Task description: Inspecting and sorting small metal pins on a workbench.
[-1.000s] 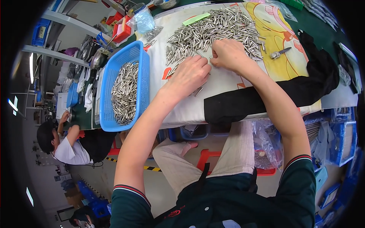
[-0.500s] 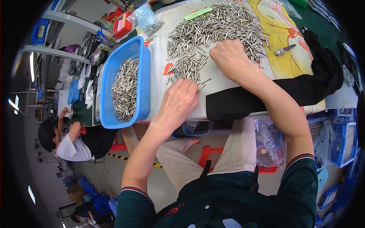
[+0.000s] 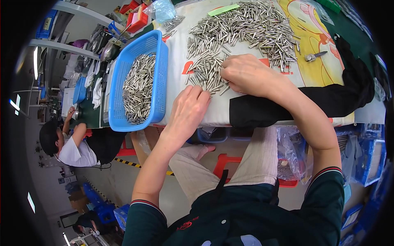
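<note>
Left hand lies flat, fingers together, its tips touching the small cluster of metal pins. Right hand is curled over the same cluster's right edge. A blue basket of pins sits left of both hands.

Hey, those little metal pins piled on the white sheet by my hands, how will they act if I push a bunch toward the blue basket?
The metal pins look like smooth round cylinders, so they would probably roll and scatter rather than slide together. Their shiny finish suggests they are slippery to pinch, likely dense for their size. Those near the right hand lie close to the table edge, so some could drop off.
</note>
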Tool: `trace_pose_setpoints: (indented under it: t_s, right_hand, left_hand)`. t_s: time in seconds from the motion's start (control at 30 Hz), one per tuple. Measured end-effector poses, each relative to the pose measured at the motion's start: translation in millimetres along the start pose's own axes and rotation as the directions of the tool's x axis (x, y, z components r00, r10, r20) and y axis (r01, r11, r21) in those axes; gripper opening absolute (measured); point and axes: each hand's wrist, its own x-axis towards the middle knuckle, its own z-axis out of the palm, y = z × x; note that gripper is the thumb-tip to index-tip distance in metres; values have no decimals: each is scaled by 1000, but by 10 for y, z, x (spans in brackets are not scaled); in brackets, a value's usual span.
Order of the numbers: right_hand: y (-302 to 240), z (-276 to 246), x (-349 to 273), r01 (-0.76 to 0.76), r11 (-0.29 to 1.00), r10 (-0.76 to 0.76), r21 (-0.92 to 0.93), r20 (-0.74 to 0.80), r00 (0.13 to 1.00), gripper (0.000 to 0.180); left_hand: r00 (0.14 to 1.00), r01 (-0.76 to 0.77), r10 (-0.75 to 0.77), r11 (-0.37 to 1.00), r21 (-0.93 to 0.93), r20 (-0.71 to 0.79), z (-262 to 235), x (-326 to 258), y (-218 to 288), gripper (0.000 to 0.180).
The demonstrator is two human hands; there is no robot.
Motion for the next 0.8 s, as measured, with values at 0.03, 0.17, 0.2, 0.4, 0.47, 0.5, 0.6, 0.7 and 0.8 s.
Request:
trace_pose_setpoints:
  t_s: [0.03,0.17,0.2,0.4,0.47,0.5,0.6,0.7,0.8]
  right_hand:
    - [-8,11,-7,36,999,-38,-36,-64,997,3]
    - [91,128,-34,82,991,-113,-107,-317,942,3]
    - [103,122,-22,84,991,-114,-107,-319,941,3]
    - [109,141,-20,-48,959,-50,-280,-335,941,6]
    - [101,127,-3,-67,960,-9,-271,-268,963,5]
    - [106,126,-8,-70,960,-6,-273,-269,963,5]
    - [98,109,-23,-75,961,-3,-266,-280,960,5]
    - [60,49,-34,-99,945,26,-312,-233,972,5]
    - [92,67,-25,-97,927,18,-362,-215,976,6]
  left_hand:
    - [1000,3,-3,1000,3,1,6,-15,-1,12]
    - [1000,16,-15,999,45,-20,49,-36,19,12]
    - [1000,19,-17,997,74,-24,54,-30,18,11]
    - [994,5,-1,999,38,-110,19,56,10,12]
    - [996,11,-9,999,32,-84,12,58,21,13]
    - [998,13,-11,1000,20,-61,22,69,19,13]
    - [997,26,-28,999,-26,-65,47,26,26,14]
    - [997,54,-54,999,2,-47,15,2,56,14]
    - [998,65,-64,996,53,-24,39,-24,43,13]
